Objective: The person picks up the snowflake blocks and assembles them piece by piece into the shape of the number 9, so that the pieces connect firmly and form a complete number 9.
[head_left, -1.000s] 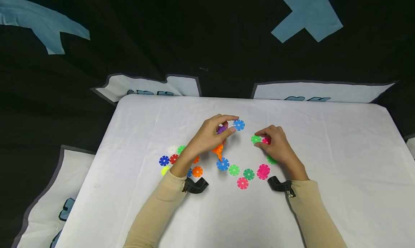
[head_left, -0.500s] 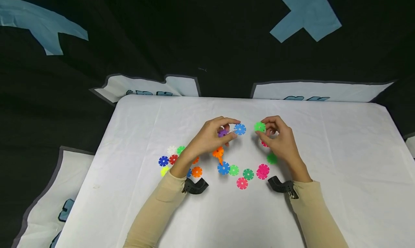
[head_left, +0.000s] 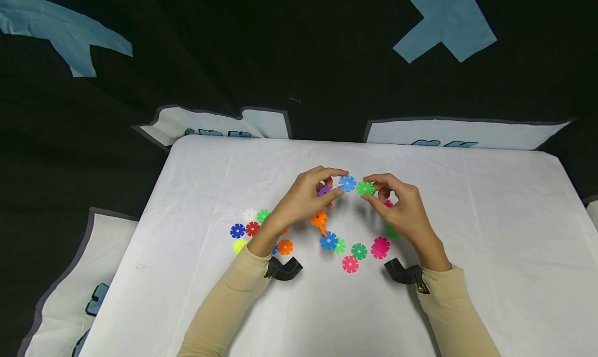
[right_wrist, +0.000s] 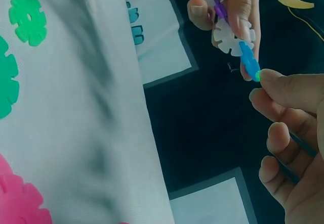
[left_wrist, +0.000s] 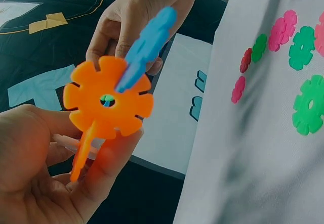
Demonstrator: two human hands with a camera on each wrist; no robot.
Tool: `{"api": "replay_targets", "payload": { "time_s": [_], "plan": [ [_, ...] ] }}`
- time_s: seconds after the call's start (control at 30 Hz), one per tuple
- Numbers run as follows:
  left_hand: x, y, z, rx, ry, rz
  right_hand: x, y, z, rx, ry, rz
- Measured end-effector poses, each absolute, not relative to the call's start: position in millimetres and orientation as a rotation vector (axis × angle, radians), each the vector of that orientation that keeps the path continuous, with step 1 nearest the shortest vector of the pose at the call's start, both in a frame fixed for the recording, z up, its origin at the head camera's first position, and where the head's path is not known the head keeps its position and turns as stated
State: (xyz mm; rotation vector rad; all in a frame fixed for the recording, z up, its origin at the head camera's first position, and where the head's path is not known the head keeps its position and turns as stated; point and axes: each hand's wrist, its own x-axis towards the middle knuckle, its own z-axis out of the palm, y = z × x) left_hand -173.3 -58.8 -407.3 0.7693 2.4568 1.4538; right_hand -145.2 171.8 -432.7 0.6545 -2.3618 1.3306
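Note:
In the head view, my left hand (head_left: 306,196) grips a raised chain of joined notched plastic discs. A blue disc (head_left: 347,183) sits at its fingertips and a purple disc (head_left: 323,190) lies within the grasp. Below hang orange discs (head_left: 319,218) and another blue disc (head_left: 328,241). White discs (right_wrist: 230,37) of the chain show in the right wrist view. My right hand (head_left: 402,201) pinches a green disc (head_left: 365,188) by its edge. In the right wrist view its green tip meets the upper blue disc; whether their slots interlock I cannot tell.
Several loose discs lie on the white tablecloth (head_left: 345,315), including a dark green one (head_left: 358,251) and a pink one (head_left: 350,264). A mixed cluster with a red disc (head_left: 252,229) lies by the left forearm. A black curtain (head_left: 299,61) hangs behind the table.
My right hand has lifted the green disc and moved it left to the blue disc in the left hand. The left hand has barely moved; the hanging chain end has swung slightly right.

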Motion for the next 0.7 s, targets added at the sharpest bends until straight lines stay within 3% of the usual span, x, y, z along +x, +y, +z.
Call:
{"api": "replay_targets", "payload": {
  "time_s": [0.7],
  "plan": [
    [-174.6, -61.0, -405.9, 0.743, 2.415, 1.485, -144.5, 168.7, -433.3, 0.718, -2.334, 1.304]
  ]
}}
